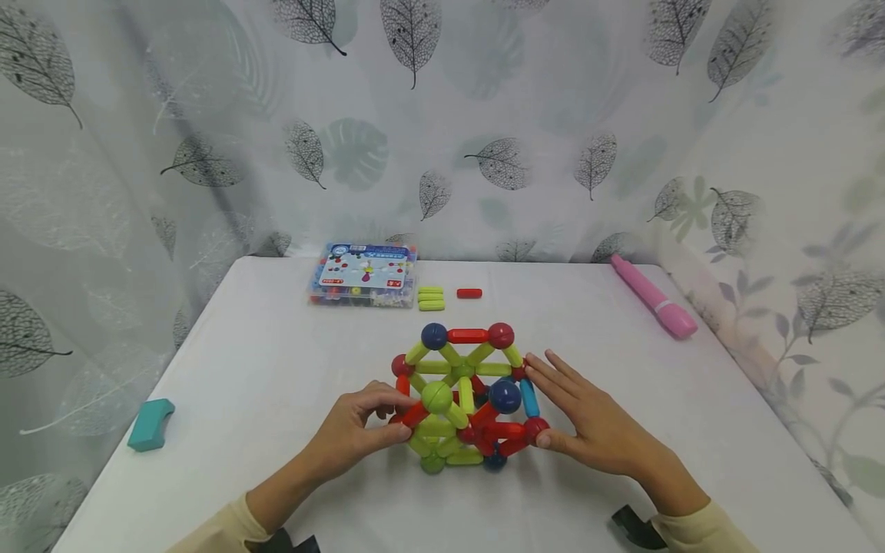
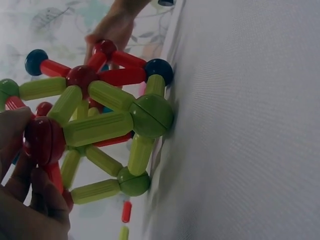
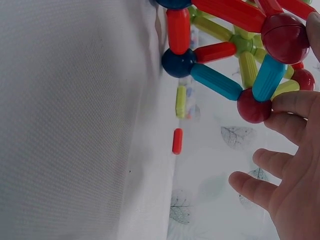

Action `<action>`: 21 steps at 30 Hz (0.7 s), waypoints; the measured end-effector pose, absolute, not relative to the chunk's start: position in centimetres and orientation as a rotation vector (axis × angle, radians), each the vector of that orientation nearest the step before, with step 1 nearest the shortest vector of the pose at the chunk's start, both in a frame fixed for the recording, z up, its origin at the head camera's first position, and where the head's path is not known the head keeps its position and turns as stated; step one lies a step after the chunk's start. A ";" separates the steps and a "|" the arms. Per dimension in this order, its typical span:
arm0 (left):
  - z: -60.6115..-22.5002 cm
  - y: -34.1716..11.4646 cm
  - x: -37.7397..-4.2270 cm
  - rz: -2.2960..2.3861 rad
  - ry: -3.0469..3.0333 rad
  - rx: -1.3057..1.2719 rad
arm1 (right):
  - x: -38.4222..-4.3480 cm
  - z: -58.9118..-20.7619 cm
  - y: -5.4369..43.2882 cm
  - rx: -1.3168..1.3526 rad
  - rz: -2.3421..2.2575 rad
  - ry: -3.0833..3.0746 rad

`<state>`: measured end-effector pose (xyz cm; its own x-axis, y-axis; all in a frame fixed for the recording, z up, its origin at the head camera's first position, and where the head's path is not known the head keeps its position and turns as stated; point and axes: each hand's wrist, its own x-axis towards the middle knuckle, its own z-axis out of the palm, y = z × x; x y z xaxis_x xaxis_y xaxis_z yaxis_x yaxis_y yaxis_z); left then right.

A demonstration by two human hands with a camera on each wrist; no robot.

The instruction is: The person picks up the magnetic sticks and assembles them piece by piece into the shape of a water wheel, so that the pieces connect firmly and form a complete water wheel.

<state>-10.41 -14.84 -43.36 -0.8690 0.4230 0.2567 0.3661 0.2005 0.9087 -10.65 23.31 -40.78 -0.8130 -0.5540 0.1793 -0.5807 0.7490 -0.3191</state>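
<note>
A frame built of magnetic balls and rods [image 1: 433, 425], in green, red and blue, stands on the white table before me. At its left side my left hand [image 1: 349, 428] pinches a red ball [image 2: 45, 141] between thumb and fingers, with red rods joined to that ball. On the right side my right hand [image 1: 601, 426] has its fingers stretched out. Its thumb touches a lower red ball [image 1: 535, 430], and fingertips rest against another red ball [image 3: 253, 106] higher up. Blue rods [image 3: 216, 81] join balls on this side. Parts of the frame's inside are hidden.
Behind the frame lie a clear plastic box [image 1: 364, 267] with a printed label, several loose green rods [image 1: 432, 305] and a red rod [image 1: 469, 293]. A pink cylindrical object [image 1: 650, 296] is at the far right, a teal block [image 1: 150, 425] at the left edge. A leaf-patterned curtain [image 1: 539, 100] hangs behind.
</note>
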 end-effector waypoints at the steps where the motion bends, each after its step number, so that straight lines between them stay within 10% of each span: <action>1: -43.4 -14.8 -10.4 1.784 2.407 0.798 | -10.7 -40.8 23.3 0.933 0.563 -2.868; 13: -43.5 -15.1 -10.7 1.714 2.626 0.952 | -12.1 -40.4 24.1 0.922 0.779 -2.844; 21: -43.6 -15.5 -11.9 1.578 2.673 0.831 | -25.3 -41.4 23.4 0.616 1.289 -2.889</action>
